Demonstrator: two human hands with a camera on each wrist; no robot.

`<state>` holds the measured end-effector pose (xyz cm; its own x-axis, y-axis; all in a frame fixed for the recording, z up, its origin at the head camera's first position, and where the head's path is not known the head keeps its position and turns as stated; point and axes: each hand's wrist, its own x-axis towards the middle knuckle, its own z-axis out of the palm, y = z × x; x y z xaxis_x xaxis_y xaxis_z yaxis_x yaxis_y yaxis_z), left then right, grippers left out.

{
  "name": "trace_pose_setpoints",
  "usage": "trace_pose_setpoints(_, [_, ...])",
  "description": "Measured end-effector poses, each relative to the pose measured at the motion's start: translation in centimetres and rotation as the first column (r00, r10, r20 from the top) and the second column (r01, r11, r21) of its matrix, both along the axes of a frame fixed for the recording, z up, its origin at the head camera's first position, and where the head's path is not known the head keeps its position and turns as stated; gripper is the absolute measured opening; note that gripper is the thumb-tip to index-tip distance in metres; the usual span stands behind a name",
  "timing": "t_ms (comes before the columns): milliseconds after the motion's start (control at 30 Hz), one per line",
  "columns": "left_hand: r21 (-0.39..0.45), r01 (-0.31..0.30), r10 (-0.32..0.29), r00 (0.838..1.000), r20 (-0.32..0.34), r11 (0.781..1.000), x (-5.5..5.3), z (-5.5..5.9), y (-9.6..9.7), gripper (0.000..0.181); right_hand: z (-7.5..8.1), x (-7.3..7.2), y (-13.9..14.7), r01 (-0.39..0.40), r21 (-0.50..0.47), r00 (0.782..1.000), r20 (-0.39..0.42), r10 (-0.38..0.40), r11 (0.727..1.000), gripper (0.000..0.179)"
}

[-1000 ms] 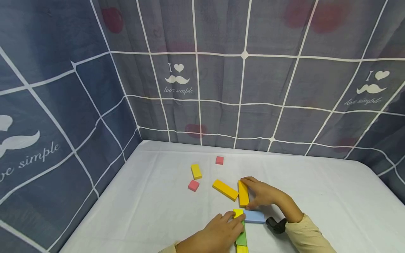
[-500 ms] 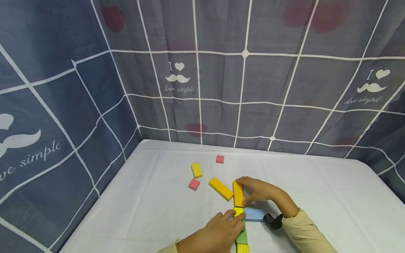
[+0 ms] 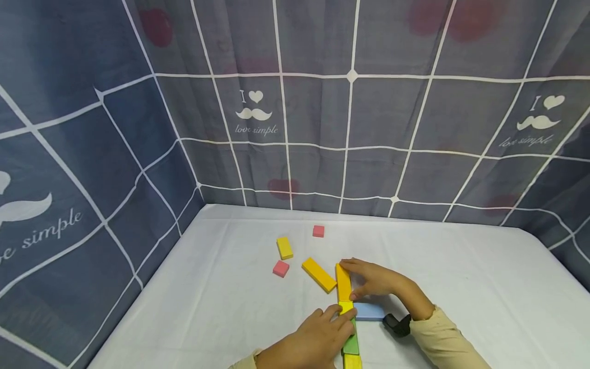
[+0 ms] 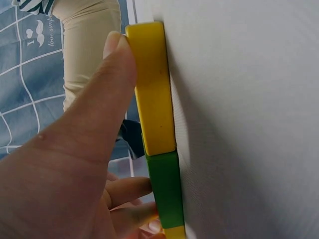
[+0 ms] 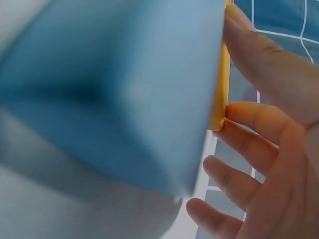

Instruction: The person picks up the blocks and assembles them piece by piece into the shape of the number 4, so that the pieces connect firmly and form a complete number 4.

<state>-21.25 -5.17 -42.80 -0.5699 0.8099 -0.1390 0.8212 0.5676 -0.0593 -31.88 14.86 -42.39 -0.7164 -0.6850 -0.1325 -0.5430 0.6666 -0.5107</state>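
Note:
My right hand [image 3: 379, 281] pinches a long orange-yellow block [image 3: 343, 283] between thumb and fingers. That block lies flat, its near end against a small yellow block [image 3: 345, 307]. A green block [image 3: 352, 345] and another yellow block [image 3: 352, 362] continue the row toward me. My left hand [image 3: 315, 335] rests across the row, fingertips on the small yellow and green blocks. In the left wrist view its thumb touches the nearer yellow block [image 4: 154, 89]. A light blue block [image 3: 369, 311] sticks out rightward from the row, and looms blurred in the right wrist view.
Another long orange-yellow block [image 3: 319, 275] lies slanted just left of the held one. Farther off on the white tabletop [image 3: 221, 292] are a short yellow block [image 3: 285, 248] and two red blocks [image 3: 280, 269]. A black device [image 3: 397, 325] sits by the right wrist.
My right hand has slid the long orange-yellow block leftward, into line with the row. The slanted block beside it has shifted left. My left hand has stayed on the row.

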Motion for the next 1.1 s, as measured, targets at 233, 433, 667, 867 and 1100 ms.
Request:
trace_pose_setpoints(233, [0.001, -0.015, 0.015, 0.999, 0.042, 1.0, -0.1, -0.2, 0.3, 0.063, 0.3, 1.7, 0.2, 0.002, 0.021, 0.997, -0.08, 0.0, 1.0, 0.065])
trace_pose_setpoints(433, [0.006, -0.026, 0.025, 0.998, 0.05, 1.0, -0.1, -0.3, 0.4, 0.064, 0.3, 3.8, 1.1, 0.003, 0.003, 0.994, -0.109, -0.002, 1.0, 0.072])
trace_pose_setpoints(667, [0.007, -0.027, 0.026, 0.999, 0.023, 1.0, -0.1, -0.4, 0.1, 0.061, 0.3, 5.0, 1.6, -0.018, -0.03, 0.999, -0.047, 0.017, 0.999, 0.092])
trace_pose_setpoints(867, [0.019, -0.02, 0.019, 0.999, 0.037, 1.0, -0.4, -0.5, 0.0, 0.06, 0.3, 5.6, 1.7, 0.013, -0.048, 1.0, -0.016, -0.014, 0.999, 0.118])
trace_pose_setpoints(1100, [0.025, 0.018, -0.018, 1.0, -0.003, 1.0, -0.4, -0.8, 0.0, 0.054, 0.3, 6.5, 2.2, 0.009, -0.055, 0.997, 0.082, -0.004, 0.998, 0.12])
